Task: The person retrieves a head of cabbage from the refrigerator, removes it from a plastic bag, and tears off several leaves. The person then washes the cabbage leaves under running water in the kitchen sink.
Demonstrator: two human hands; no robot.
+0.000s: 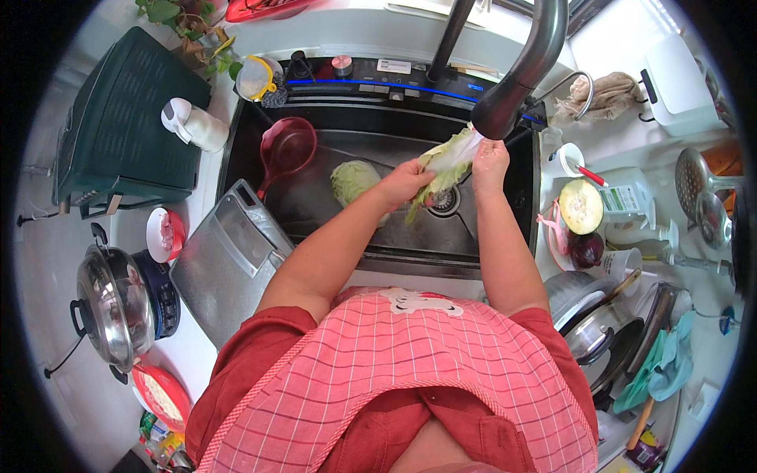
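Observation:
Both my hands hold a napa cabbage leaf beneath the dark faucet head, over the black sink. My left hand grips the leaf's frilly end, with the thumb on top. At the pale stem end, close under the faucet, my right hand is closed on it and looks wet. Lower in the basin, left of the leaf, lies a head of cabbage, partly hidden by my left forearm. The drain strainer shows just below the leaf.
A dark red ladle rests at the sink's left side. A metal cutting board overlaps the front left rim. Right of the sink are a cut pale vegetable, a red onion and stacked pans. A lidded pot stands far left.

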